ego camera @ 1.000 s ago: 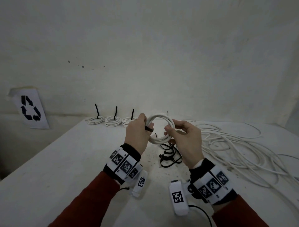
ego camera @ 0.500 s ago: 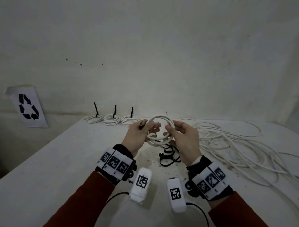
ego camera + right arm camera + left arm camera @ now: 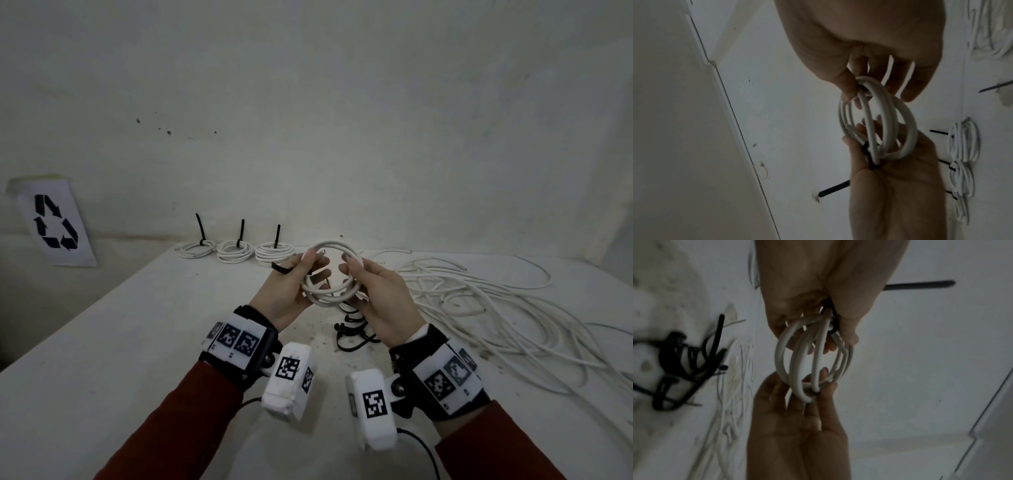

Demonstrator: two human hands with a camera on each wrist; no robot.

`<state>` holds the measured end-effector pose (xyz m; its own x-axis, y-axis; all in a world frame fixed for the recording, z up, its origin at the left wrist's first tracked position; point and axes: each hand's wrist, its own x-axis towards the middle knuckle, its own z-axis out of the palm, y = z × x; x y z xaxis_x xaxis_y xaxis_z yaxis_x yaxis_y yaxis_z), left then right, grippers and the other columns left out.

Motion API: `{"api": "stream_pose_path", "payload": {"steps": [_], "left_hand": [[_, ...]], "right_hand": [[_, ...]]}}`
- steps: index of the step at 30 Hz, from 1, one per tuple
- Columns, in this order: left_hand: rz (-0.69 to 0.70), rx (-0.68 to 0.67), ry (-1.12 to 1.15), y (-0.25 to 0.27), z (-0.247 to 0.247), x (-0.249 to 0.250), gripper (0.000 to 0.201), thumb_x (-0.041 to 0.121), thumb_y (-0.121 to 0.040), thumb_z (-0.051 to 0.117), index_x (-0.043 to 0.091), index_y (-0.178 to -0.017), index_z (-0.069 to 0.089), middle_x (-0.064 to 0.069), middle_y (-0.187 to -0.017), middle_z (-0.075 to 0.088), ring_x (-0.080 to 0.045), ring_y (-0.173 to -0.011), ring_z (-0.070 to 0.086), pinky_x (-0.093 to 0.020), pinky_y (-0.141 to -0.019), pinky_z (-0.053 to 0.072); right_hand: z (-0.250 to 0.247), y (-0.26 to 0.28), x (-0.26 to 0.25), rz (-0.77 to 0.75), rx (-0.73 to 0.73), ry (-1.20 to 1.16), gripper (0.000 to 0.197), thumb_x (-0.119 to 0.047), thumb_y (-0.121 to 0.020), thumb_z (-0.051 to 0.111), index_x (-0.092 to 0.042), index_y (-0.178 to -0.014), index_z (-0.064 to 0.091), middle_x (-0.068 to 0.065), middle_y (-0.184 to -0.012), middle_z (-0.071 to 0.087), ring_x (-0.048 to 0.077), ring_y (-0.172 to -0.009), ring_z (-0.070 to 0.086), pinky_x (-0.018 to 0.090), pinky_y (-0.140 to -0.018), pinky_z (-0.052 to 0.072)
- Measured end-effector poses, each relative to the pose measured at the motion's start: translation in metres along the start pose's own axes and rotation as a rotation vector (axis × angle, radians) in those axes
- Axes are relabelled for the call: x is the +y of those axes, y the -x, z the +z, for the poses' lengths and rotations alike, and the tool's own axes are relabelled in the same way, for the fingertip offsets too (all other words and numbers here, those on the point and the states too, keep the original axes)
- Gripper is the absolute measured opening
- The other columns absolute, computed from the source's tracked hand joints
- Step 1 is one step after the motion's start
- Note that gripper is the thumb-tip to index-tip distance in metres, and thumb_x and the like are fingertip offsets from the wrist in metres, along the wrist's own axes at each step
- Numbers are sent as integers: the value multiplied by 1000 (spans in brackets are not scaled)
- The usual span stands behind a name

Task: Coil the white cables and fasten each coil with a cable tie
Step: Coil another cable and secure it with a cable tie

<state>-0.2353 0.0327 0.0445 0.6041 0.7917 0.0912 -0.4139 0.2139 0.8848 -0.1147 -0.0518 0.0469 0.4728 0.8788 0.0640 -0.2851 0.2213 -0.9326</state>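
Note:
Both hands hold a small white cable coil [image 3: 334, 245] above the table. My left hand [image 3: 313, 265] is turned palm up and grips the coil's left side together with a black cable tie [image 3: 281, 269], whose tail pokes out to the left. In the left wrist view the tie [image 3: 833, 324] wraps the coil [image 3: 782, 356] under my thumb, its tail [image 3: 920, 285] pointing away. My right hand [image 3: 352, 274] pinches the coil's right side; the right wrist view shows thumb and fingers on the coil [image 3: 908, 116]. The loops are splayed apart.
Three tied coils [image 3: 236, 251] with upright black tails line the table's far edge. Loose white cables [image 3: 486, 305] sprawl over the right half. A pile of black cable ties [image 3: 352, 334] lies under my hands. A recycling sign [image 3: 54, 222] leans at left.
My left hand has rolled from back-up to palm-up, and the coil has tipped from upright toward flat. The tie's tail now sticks out to the left.

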Motion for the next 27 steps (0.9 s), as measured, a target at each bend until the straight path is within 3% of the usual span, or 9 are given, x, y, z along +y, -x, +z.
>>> {"api": "stream_pose_path", "payload": {"steps": [2, 5, 9, 14, 16, 19, 23, 27], "left_hand": [[-12, 52, -199, -1, -6, 1, 20, 34, -92, 53, 19, -96, 65, 4, -90, 64, -13, -86, 60, -31, -77, 48], [-23, 68, -287, 0, -10, 6, 19, 32, -93, 55, 19, -103, 63, 1, -90, 63, -14, -79, 60, -31, -74, 50], [58, 78, -278, 2, -13, 8, 25, 18, -91, 60, 14, -116, 56, -7, -96, 63, -20, -78, 65, -34, -71, 57], [210, 237, -461, -5, -20, 4, 30, 10, -80, 73, 7, -108, 62, -12, -97, 64, -23, -73, 68, -34, -65, 58], [286, 302, -617, -8, -20, 2, 30, 13, -74, 78, 7, -100, 66, -10, -90, 67, -21, -72, 67, -33, -64, 58], [391, 292, -771, -9, -16, -1, 13, 15, -82, 71, 6, -91, 70, -6, -73, 69, -15, -63, 68, -27, -63, 56], [311, 156, -553, -7, -15, -1, 12, 7, -92, 57, 0, -89, 67, -7, -71, 64, -11, -61, 64, -25, -63, 52], [133, 6, -255, -2, -14, 1, 17, 8, -96, 47, 0, -91, 61, -7, -77, 61, -10, -64, 62, -19, -62, 51]], "right_hand": [[-2, -2, -3, 13, 14, 53, 10, -16, -91, 63, -9, -91, 71, 0, -78, 67, 10, -67, 58, 31, -72, 54], [-5, -6, -6, 33, 31, 59, 12, -14, -89, 65, -5, -96, 70, 5, -80, 66, 16, -71, 60, 40, -80, 57], [-4, -10, -3, 35, 63, 32, 14, -11, -88, 66, -1, -97, 69, 7, -77, 66, 16, -67, 64, 35, -69, 61], [-1, -11, 4, -31, 58, 107, 14, -8, -89, 66, -4, -102, 68, 4, -75, 65, 11, -64, 64, 26, -62, 56], [3, -9, 7, -101, 56, 144, 14, -6, -90, 64, -7, -103, 69, 2, -76, 66, 9, -64, 64, 23, -60, 55], [8, -8, 9, -154, 80, 162, 12, -4, -90, 62, -6, -99, 69, 5, -73, 63, 11, -60, 61, 21, -57, 54], [8, -11, 11, -49, 92, 178, 7, -9, -91, 63, -9, -87, 69, 2, -65, 60, 11, -58, 57, 26, -62, 51], [7, -10, 11, 48, 45, 109, 10, -18, -92, 64, -10, -87, 68, -2, -68, 63, 10, -61, 59, 25, -62, 52]]}}
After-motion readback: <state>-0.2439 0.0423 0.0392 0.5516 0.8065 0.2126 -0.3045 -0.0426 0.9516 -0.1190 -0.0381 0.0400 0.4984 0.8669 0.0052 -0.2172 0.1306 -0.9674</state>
